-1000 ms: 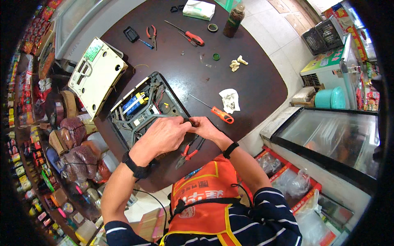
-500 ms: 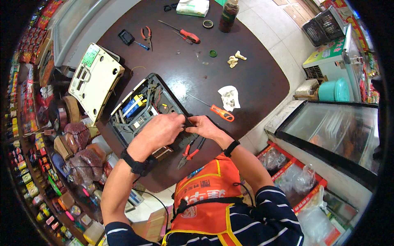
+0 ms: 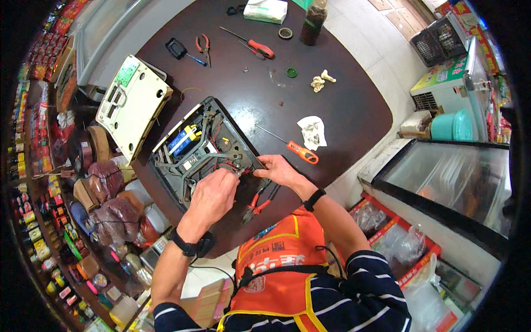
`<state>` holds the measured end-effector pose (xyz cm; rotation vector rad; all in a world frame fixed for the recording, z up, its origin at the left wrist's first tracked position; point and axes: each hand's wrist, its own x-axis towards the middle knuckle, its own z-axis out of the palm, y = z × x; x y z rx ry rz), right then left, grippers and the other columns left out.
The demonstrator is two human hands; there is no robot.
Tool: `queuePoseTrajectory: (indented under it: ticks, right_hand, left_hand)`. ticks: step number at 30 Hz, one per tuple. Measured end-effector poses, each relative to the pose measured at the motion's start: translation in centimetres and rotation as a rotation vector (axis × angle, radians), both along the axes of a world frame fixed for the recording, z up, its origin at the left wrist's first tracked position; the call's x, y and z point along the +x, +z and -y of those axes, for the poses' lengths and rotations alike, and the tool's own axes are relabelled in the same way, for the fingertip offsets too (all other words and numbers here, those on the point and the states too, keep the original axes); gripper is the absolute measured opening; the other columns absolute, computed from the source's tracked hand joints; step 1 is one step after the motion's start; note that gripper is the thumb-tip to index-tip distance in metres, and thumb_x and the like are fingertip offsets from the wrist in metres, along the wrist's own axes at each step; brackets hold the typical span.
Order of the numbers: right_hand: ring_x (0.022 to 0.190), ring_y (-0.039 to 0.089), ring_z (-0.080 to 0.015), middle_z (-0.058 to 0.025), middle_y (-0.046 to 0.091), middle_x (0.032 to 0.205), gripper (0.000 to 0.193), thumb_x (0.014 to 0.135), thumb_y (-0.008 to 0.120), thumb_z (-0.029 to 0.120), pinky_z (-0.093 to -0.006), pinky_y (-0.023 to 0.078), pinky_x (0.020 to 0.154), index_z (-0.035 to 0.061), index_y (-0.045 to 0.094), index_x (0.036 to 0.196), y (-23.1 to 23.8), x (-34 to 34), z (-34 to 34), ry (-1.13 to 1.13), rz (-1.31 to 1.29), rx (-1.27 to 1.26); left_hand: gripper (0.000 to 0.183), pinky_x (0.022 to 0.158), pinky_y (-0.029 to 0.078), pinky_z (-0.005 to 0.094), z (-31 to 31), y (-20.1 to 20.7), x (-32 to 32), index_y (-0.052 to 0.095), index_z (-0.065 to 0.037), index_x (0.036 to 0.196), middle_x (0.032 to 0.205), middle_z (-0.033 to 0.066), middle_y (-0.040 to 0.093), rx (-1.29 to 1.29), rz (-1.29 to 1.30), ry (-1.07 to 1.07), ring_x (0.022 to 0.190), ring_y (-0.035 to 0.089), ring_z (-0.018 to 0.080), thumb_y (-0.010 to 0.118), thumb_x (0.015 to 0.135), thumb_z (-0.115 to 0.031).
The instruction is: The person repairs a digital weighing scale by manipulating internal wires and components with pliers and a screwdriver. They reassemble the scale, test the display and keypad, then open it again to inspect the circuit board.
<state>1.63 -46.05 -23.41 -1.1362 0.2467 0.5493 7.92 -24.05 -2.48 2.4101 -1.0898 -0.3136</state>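
An opened dark device housing (image 3: 191, 172) lies on the table in front of me, showing a metal frame, thin wires and a blue-and-yellow block (image 3: 185, 139). Over its near right part, my left hand (image 3: 213, 198) has its fingertips pinched together beside the wires; whatever is between them is too small to make out. My right hand (image 3: 279, 170) grips the housing's right corner with thumb and fingers. Red-handled pliers (image 3: 255, 207) lie just below that corner. To the right rests an orange-handled screwdriver (image 3: 302, 152), its shaft pointing toward the housing.
A cream cover (image 3: 133, 108) stands left of the housing. Farther back lie red pliers (image 3: 204, 48), a red screwdriver (image 3: 260, 48), a tape roll (image 3: 285, 33), a green cap (image 3: 291, 72) and a bottle (image 3: 313, 25). Crumpled paper (image 3: 313, 133) sits at the right.
My left hand has drawn back toward me and away from the right hand, uncovering more of the housing's inside. The right hand stays at the corner.
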Motion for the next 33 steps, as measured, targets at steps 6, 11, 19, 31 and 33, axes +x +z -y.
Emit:
queuePoseTrajectory:
  ticks: [6,11,19,31,33]
  right_hand:
    - [0.111,0.071,-0.0138,-0.0055,0.079,0.124,0.045,0.096,0.079,-0.004,-0.0322,0.058,0.102,-0.0054,0.072,0.140,0.1,0.1,0.0,-0.025,0.016,0.047]
    - [0.111,0.071,-0.0136,-0.0047,0.079,0.123,0.043,0.096,0.079,-0.005,-0.0318,0.058,0.101,-0.0050,0.073,0.138,-0.2,0.0,0.1,-0.014,0.011,0.068]
    - [0.110,0.070,-0.0127,-0.0038,0.079,0.120,0.041,0.097,0.082,-0.001,-0.0328,0.058,0.098,-0.0049,0.073,0.137,0.3,0.1,0.0,-0.003,0.021,-0.015]
    - [0.113,0.071,-0.0132,-0.0061,0.078,0.128,0.043,0.099,0.079,-0.004,-0.0332,0.059,0.102,-0.0080,0.070,0.141,0.6,0.2,0.4,0.007,0.002,0.028]
    - [0.114,0.071,-0.0132,-0.0059,0.078,0.128,0.042,0.099,0.078,-0.004,-0.0334,0.058,0.103,-0.0080,0.070,0.141,0.4,0.2,0.4,0.012,0.012,0.009]
  left_hand:
    - [0.011,0.075,0.058,0.0533,1.1,-0.6,1.3,0.064,-0.003,0.101,0.094,0.0188,0.066,0.009,-0.133,0.041,0.088,0.070,0.0445,0.074,0.098,-0.007]
    - [0.009,0.076,0.058,0.0542,2.1,-0.4,2.9,0.063,-0.002,0.100,0.095,0.0213,0.067,0.065,-0.115,-0.022,0.088,0.070,0.0466,0.067,0.102,-0.009]
    - [0.014,0.073,0.059,0.0565,2.2,-1.1,2.8,0.062,-0.001,0.096,0.088,0.0224,0.072,0.159,-0.054,0.041,0.081,0.073,0.0464,0.070,0.100,-0.012]
    - [0.023,0.055,0.049,0.0358,-2.6,-5.0,-1.3,0.071,-0.001,0.093,0.063,0.0078,0.064,-0.142,-0.266,0.652,0.054,0.059,0.0179,0.084,0.098,-0.019]
    - [0.023,0.054,0.048,0.0347,-2.9,-5.9,-1.4,0.071,-0.001,0.093,0.063,0.0071,0.064,-0.166,-0.275,0.653,0.054,0.057,0.0147,0.084,0.098,-0.019]
